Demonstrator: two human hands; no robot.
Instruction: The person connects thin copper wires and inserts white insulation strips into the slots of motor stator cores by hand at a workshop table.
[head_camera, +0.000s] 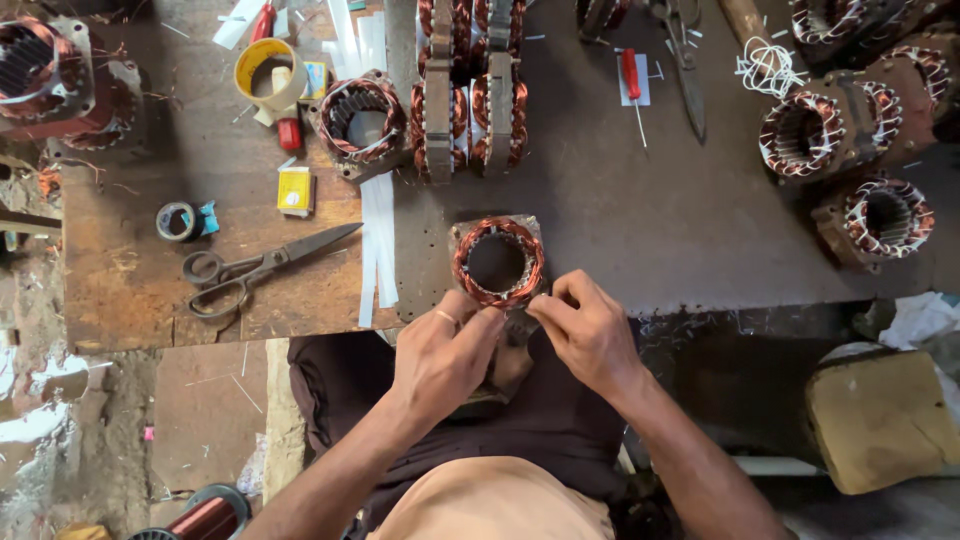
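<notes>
Left hand (440, 355) and right hand (590, 335) both pinch the near rim of a copper-wound stator (497, 263), fingers pressed together on it, at the surface's (620, 220) near edge. Scissors (250, 270) lie left; more stators (845, 130) far right.

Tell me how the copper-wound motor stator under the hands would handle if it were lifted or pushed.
The stator is probably heavy for its size: a metal core packed with copper winding. It sits flat on the workbench, so a push should slide it rather than roll it. The thin winding wires look easy to nick; both the left hand and right hand touch its near edge.
</notes>
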